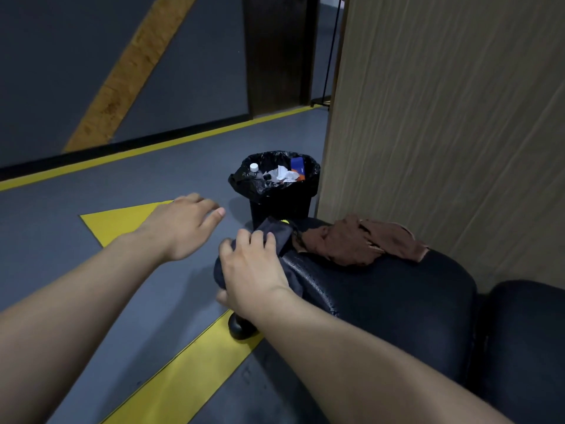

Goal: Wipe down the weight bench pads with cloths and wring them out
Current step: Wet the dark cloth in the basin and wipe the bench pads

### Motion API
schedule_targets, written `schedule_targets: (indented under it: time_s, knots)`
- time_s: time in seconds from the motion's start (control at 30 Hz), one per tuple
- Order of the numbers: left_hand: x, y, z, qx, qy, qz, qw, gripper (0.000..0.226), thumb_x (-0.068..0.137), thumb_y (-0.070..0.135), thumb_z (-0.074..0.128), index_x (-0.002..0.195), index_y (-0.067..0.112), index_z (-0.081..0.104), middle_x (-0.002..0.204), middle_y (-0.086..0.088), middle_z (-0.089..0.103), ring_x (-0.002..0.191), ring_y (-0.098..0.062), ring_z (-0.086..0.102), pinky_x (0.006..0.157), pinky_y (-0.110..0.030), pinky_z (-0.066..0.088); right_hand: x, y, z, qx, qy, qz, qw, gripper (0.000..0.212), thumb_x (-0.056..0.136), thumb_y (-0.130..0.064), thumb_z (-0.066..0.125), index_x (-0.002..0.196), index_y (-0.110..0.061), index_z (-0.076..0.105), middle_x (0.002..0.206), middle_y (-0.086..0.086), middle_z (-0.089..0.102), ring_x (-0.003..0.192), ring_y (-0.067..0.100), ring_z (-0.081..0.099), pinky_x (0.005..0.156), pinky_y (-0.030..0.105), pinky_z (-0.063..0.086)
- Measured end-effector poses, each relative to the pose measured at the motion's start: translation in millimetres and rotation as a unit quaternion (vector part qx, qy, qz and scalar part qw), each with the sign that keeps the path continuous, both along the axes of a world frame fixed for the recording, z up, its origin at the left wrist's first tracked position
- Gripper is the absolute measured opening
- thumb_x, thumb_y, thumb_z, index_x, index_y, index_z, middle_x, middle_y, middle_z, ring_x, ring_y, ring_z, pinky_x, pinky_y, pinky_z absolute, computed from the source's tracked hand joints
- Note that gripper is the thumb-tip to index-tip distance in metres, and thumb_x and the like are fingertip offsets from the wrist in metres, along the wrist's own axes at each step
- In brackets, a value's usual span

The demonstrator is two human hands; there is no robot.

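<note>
Wiping step: the right hand [253, 270] presses a dark cloth [276, 232] against the near end of the black bench pad [397, 301], at its rounded edge.
Right hand state: fingers curled over the bunched dark cloth, holding it; the thumb side is tucked below the fabric and hard to read.
Left hand state: the left hand [183, 224] hovers over the floor [91, 240], fingers loosely spread, holding nothing.
Second cloth: a brown cloth [363, 240] lies crumpled on top of the pad, just beyond the dark cloth and toward the panelled wall [443, 117].
Key relation: the pad's long axis runs from the held cloth away to the right and toward the wearer, so the unwiped length lies right of the right hand; that hand is already on the pad, while the left is well apart from it.
Nearer to brown cloth: the right hand, though it is occupied; the left would have to cross over the dark cloth to reach it.
Surroundings: a lined bin [275, 185] with rubbish stands on the floor just past the pad's end.
Judgement: wiping looks under way at the end of the pad; most of the surface seems not yet covered, and no wringing is evident.
</note>
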State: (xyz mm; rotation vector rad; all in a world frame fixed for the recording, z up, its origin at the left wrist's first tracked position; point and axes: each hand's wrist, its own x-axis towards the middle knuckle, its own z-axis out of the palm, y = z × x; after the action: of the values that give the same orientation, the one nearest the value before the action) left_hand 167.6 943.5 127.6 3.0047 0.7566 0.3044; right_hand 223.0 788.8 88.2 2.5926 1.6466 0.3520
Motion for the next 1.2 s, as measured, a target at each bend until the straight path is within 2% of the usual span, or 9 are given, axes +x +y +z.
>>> schedule_targets:
  time_s: [0.17, 0.3, 0.5, 0.67, 0.77, 0.87, 1.0, 1.2]
  knots:
    - [1, 4, 4, -0.003, -0.01, 0.014, 1.0, 0.053, 0.099, 0.054, 0.019, 0.127, 0.026, 0.055, 0.123, -0.004, 0.057, 0.119, -0.027, 0.052, 0.09, -0.042, 0.045, 32, 34, 15, -0.043, 0.088, -0.064, 0.993, 0.08, 0.08, -0.062, 0.064, 0.139, -0.012, 0.041, 0.135, 0.016, 0.04, 0.123, 0.042, 0.042, 0.107, 0.056, 0.029]
    - [7, -2, 6, 0.004, -0.02, 0.006, 1.0, 0.052, 0.1, 0.052, 0.02, 0.126, 0.025, 0.056, 0.122, -0.004, 0.058, 0.117, -0.027, 0.052, 0.09, -0.043, 0.045, 51, 48, 22, -0.084, 0.104, -0.084, 0.987, 0.077, 0.082, -0.066, 0.06, 0.139, -0.016, 0.044, 0.133, 0.013, 0.044, 0.122, 0.035, 0.046, 0.098, 0.048, 0.035]
    - [11, -5, 7, -0.004, -0.029, -0.005, 1.0, 0.055, 0.098, 0.055, 0.015, 0.123, 0.027, 0.055, 0.117, -0.003, 0.058, 0.115, -0.027, 0.053, 0.091, -0.045, 0.046, 78, 50, 35, -0.032, 0.17, -0.137, 0.975, 0.074, 0.081, -0.066, 0.059, 0.133, -0.014, 0.052, 0.133, 0.012, 0.051, 0.118, 0.03, 0.054, 0.092, 0.039, 0.041]
    - [7, -7, 12, -0.013, -0.019, -0.001, 1.0, 0.049, 0.1, 0.051, 0.021, 0.125, 0.026, 0.054, 0.119, -0.004, 0.057, 0.116, -0.028, 0.052, 0.092, -0.043, 0.044, 114, 48, 46, 0.029, 0.249, -0.246, 0.936, 0.072, 0.079, -0.061, 0.064, 0.132, -0.013, 0.054, 0.133, 0.01, 0.055, 0.118, 0.028, 0.056, 0.093, 0.037, 0.047]
    - [6, -9, 17, -0.008, -0.014, -0.006, 1.0, 0.05, 0.099, 0.052, 0.019, 0.125, 0.026, 0.054, 0.12, -0.003, 0.057, 0.117, -0.027, 0.052, 0.093, -0.042, 0.044, 129, 44, 49, 0.032, 0.278, -0.274, 0.92, 0.07, 0.078, -0.061, 0.064, 0.129, -0.014, 0.058, 0.13, 0.008, 0.058, 0.117, 0.028, 0.057, 0.092, 0.037, 0.048]
    - [9, -11, 21, -0.006, -0.021, -0.01, 1.0, 0.053, 0.097, 0.054, 0.017, 0.124, 0.026, 0.054, 0.119, -0.002, 0.057, 0.116, -0.026, 0.052, 0.093, -0.043, 0.045, 124, 41, 49, 0.012, 0.26, -0.242, 0.935, 0.071, 0.075, -0.065, 0.063, 0.126, -0.016, 0.059, 0.127, 0.007, 0.061, 0.116, 0.03, 0.058, 0.092, 0.037, 0.048]
    - [14, -12, 22, -0.019, -0.046, -0.002, 0.999, 0.052, 0.097, 0.052, 0.018, 0.12, 0.024, 0.056, 0.115, -0.004, 0.057, 0.114, -0.028, 0.052, 0.09, -0.045, 0.046, 95, 34, 45, 0.001, 0.214, -0.144, 0.966, 0.075, 0.075, -0.069, 0.058, 0.131, -0.02, 0.053, 0.131, 0.008, 0.056, 0.121, 0.032, 0.054, 0.096, 0.042, 0.043]
    - [15, -20, 22, -0.034, -0.052, -0.009, 0.998, 0.055, 0.096, 0.054, 0.017, 0.119, 0.023, 0.057, 0.111, -0.004, 0.058, 0.112, -0.028, 0.053, 0.089, -0.046, 0.046, 38, 9, 24, 0.014, 0.112, -0.064, 0.992, 0.069, 0.077, -0.064, 0.061, 0.127, -0.017, 0.049, 0.124, 0.01, 0.049, 0.115, 0.037, 0.048, 0.091, 0.046, 0.038]
